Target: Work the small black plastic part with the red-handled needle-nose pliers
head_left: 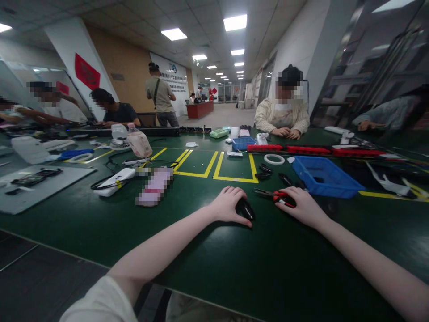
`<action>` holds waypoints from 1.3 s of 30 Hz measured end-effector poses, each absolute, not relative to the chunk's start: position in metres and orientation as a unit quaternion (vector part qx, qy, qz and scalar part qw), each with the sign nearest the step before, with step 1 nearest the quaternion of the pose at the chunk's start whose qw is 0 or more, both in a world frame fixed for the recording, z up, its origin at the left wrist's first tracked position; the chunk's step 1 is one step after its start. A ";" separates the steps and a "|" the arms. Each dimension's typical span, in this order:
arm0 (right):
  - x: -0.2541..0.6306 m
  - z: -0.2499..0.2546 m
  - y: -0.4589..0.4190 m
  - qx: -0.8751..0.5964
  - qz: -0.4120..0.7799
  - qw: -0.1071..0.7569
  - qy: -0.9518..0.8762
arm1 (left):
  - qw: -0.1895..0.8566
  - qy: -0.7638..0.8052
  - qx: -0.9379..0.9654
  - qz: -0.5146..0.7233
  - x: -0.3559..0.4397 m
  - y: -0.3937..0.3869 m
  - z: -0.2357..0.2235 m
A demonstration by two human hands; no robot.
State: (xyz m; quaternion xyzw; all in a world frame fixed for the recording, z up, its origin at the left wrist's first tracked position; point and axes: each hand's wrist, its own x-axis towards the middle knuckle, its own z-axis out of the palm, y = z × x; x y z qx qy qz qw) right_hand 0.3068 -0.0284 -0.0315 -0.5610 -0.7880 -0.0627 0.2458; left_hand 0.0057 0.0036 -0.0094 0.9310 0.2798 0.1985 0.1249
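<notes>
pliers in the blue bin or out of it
Out: the pliers are in the right hand, pointing left, away from the blue bin.

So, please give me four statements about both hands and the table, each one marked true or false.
1. The left hand curls around a small glossy black object. True.
2. The right hand is empty. False: it holds red-and-black-handled metal pliers.
3. The rectangular blue plastic tray lies beyond the right hand. True.
4. The round white ring lies inside this tray. False: it lies on the green table, outside the tray.
</notes>
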 end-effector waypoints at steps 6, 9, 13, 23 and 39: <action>0.307 -0.031 -0.031 -0.548 -0.056 0.235 -0.801 | 0.157 0.224 0.946 0.174 0.002 0.005 -0.007; 0.305 -0.029 -0.033 -0.534 -0.052 0.232 -0.811 | 0.160 0.204 0.952 0.161 0.001 0.004 -0.004; 0.302 -0.023 -0.036 -0.527 -0.050 0.236 -0.815 | 0.152 0.190 0.959 0.144 0.000 0.003 -0.001; 0.293 -0.015 -0.048 -0.549 -0.075 0.265 -0.789 | 0.124 0.176 0.971 0.101 -0.013 0.005 0.009; 0.284 -0.003 -0.077 -0.486 0.039 0.277 -0.828 | 0.113 0.199 0.969 0.093 -0.011 0.009 0.004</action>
